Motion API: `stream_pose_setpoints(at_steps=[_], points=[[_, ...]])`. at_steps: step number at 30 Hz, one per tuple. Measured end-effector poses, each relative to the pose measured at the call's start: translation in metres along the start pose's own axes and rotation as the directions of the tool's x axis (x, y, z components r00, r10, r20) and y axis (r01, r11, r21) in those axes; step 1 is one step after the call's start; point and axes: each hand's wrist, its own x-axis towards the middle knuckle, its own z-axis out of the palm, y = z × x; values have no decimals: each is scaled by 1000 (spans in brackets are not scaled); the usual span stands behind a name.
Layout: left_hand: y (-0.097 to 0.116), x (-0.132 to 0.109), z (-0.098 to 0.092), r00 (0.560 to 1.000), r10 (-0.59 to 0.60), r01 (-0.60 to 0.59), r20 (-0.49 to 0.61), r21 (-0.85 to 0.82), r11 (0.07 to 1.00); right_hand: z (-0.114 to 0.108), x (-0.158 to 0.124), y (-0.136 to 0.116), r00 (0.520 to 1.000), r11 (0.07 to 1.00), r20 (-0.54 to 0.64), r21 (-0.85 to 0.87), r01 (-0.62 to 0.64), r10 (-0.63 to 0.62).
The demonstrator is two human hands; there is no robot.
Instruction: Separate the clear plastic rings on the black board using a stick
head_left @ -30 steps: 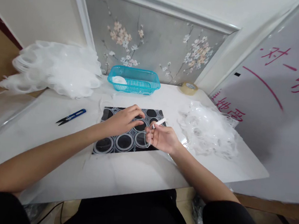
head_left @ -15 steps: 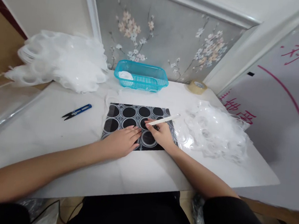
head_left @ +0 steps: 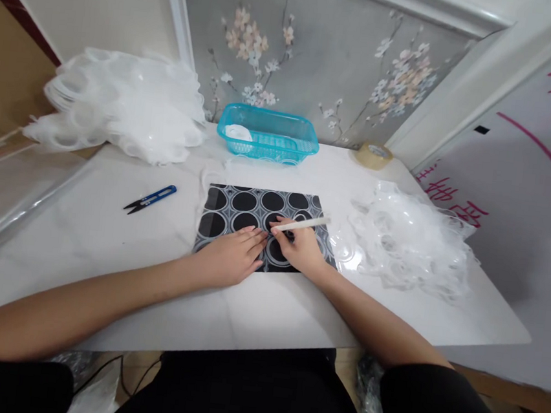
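A black sheet with grey-ringed circles (head_left: 214, 224) lies flat on the white table in front of me. Across its lower left part my left hand (head_left: 234, 258) rests palm down, fingers stretched out and lying flat. My right hand (head_left: 300, 251) is closed in a writing grip around a slim white pen-shaped tool (head_left: 310, 223). The tool slants up to the right; its tip is hidden at my fingers over one of the dark circles. The fingertips of both hands nearly meet on the sheet.
Blue thread snips (head_left: 152, 199) lie to the left. A turquoise plastic basket (head_left: 305, 146) holding a white round item (head_left: 238, 134) stands behind the sheet. White ring-cut scraps pile up at left (head_left: 134, 105) and right (head_left: 409, 239). A tape roll (head_left: 374, 154) sits at the back.
The view has shifted slightly, so everything appears a little higher and further right. The white tool leans lower in my right hand. My left hand stays flat on the sheet.
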Motion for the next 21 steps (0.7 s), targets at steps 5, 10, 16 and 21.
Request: stream_pose_setpoints(at_steps=[5, 10, 16, 21], points=[[-4, 3, -5, 998, 54, -53, 35, -47, 998, 6, 2, -3, 999, 998, 3, -46, -42, 42], [-5, 2, -10, 995, 49, -49, 89, -7, 999, -45, 40, 6, 903, 984, -396, 17, -176, 168], [-15, -5, -15, 997, 48, -41, 67, -109, 993, -114, 42, 4, 720, 863, -551, 488, -132, 422], [-21, -17, -24, 998, 7, -2, 58, -95, 995, -83, 12, -12, 808, 574, -202, 796, -194, 553]])
